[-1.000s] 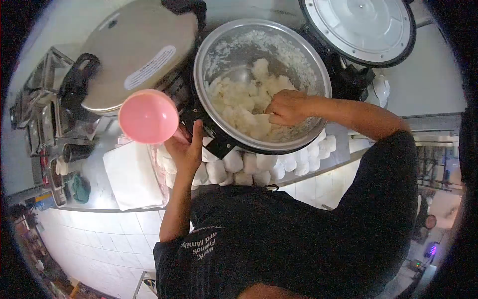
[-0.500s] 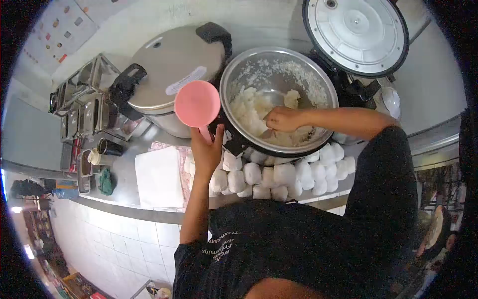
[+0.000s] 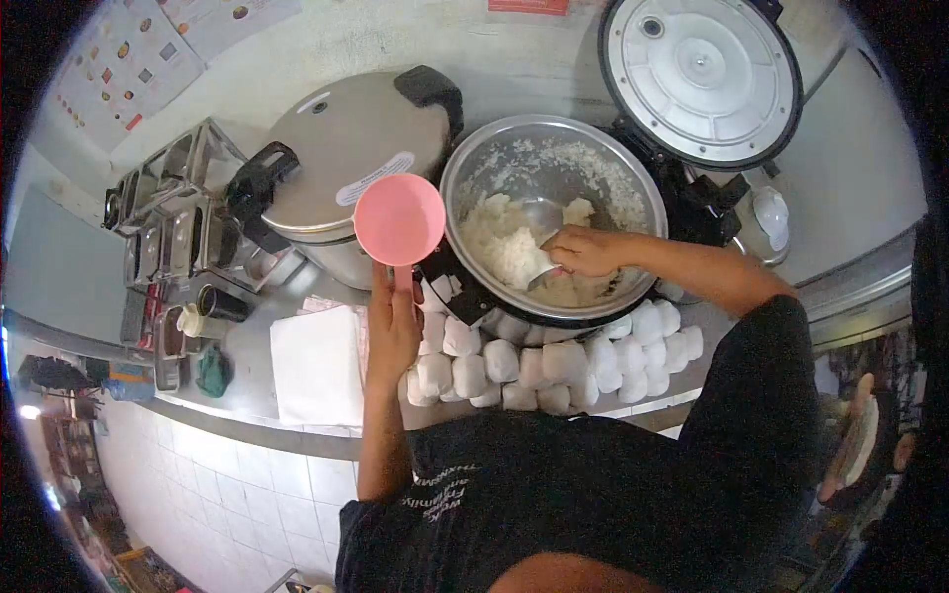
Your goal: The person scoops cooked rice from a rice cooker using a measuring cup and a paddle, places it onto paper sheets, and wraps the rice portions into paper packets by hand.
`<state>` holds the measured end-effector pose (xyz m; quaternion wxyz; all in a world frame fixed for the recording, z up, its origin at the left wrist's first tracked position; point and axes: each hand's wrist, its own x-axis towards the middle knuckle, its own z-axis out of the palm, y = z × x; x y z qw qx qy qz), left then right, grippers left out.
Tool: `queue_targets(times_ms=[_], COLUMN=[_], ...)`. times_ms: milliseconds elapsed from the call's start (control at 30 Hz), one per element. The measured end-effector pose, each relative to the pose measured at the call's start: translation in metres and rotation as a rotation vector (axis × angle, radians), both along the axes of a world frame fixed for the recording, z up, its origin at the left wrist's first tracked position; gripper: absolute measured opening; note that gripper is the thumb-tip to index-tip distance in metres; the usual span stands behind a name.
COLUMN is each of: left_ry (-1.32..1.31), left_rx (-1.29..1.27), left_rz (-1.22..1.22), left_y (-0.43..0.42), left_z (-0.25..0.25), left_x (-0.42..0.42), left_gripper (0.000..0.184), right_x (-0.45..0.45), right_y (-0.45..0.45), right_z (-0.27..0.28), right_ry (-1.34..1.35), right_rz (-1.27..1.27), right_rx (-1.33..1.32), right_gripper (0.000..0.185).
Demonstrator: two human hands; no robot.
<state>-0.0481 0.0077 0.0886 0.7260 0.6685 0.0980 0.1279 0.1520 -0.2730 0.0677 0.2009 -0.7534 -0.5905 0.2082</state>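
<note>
My left hand [image 3: 394, 331] is closed round the handle of a pink plastic dipper [image 3: 399, 219], held up left of the open rice cooker pot [image 3: 457, 178]. The dipper's round cup shows no contents. Inside the pot my right hand [image 3: 585, 251] is closed on a pale scoop [image 3: 541, 274], mostly hidden by my fingers and the rice. Cooked white rice [image 3: 509, 242] is heaped against the scoop, and loose grains cling to the pot's wall. Several white wrapped bundles [image 3: 563, 363] lie in rows on the counter in front of the pot.
A second large cooker [image 3: 346, 148] stands closed at left. The open cooker's lid [image 3: 700, 74] is raised behind the pot. White paper sheets [image 3: 314, 368] lie on the steel counter. Further left are metal pans [image 3: 185, 237], a dark cup [image 3: 223, 302] and a green cloth [image 3: 212, 372].
My right hand has turned slightly in the pot, and the scoop's pale edge shows beside the heaped rice. The dipper stays in my left hand. The whole view has shifted a little.
</note>
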Motion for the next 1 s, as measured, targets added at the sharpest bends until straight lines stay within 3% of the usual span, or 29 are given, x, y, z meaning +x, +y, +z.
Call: queue_targets(times_ms=[67, 200, 267, 300, 400, 500, 600, 633, 733, 767, 833, 867, 967, 1000], left_ry=[-0.007, 0.053, 0.100, 0.108, 0.193, 0.296, 0.346, 0.353, 0.366, 0.408, 0.403, 0.414, 0.408, 0.380], left_rx=[0.093, 0.103, 0.238, 0.321, 0.409, 0.398, 0.325, 0.290, 0.227, 0.237, 0.190, 0.186, 0.236, 0.275], left_rz=[-0.057, -0.168, -0.203, -0.226, -0.301, -0.445, -0.662, -0.740, -0.857, -0.851, -0.893, -0.864, -0.795, -0.775], left_y=[0.003, -0.003, -0.005, -0.007, -0.013, -0.022, -0.043, -0.050, -0.062, -0.067, -0.064, -0.062, -0.057, -0.052], left_z=[0.002, 0.013, 0.019, 0.028, 0.044, 0.052, 0.055, 0.055, 0.033, 0.029, 0.019, 0.021, 0.038, 0.040], left_x=[0.001, 0.010, 0.018, 0.022, 0.036, 0.057, 0.086, 0.098, 0.142, 0.153, 0.157, 0.150, 0.124, 0.118], left_gripper=[0.053, 0.053, 0.054, 0.055, 0.055, 0.055, 0.051, 0.051, 0.038, 0.035, 0.023, 0.026, 0.039, 0.044], right_x=[-0.002, -0.011, -0.015, -0.013, 0.005, 0.000, -0.022, -0.028, -0.044, -0.052, -0.068, -0.074, -0.080, -0.077], right_y=[-0.005, -0.022, -0.033, -0.047, -0.068, -0.075, -0.057, -0.054, -0.040, -0.038, -0.038, -0.039, -0.057, -0.063], right_z=[0.017, 0.027, 0.036, 0.043, 0.067, 0.102, 0.112, 0.109, 0.080, 0.075, 0.070, 0.069, 0.077, 0.083], right_ry=[-0.087, 0.416, 0.612, 0.157, 0.683, 0.332, 0.275, -0.199, -0.727, -0.762, -0.711, -0.685, -0.780, -0.701], right_rz=[-0.012, -0.463, -0.655, -0.377, -0.658, -0.598, -0.773, -0.666, -0.691, -0.707, -0.744, -0.768, -0.807, -0.874], right_rx=[-0.256, -0.192, -0.111, -0.056, -0.010, 0.051, 0.243, 0.237, -0.005, -0.164, -0.143, -0.128, 0.215, 0.243], right_gripper=[0.024, 0.025, 0.026, 0.025, 0.025, 0.026, 0.026, 0.026, 0.033, 0.041, 0.039, 0.037, 0.030, 0.027])
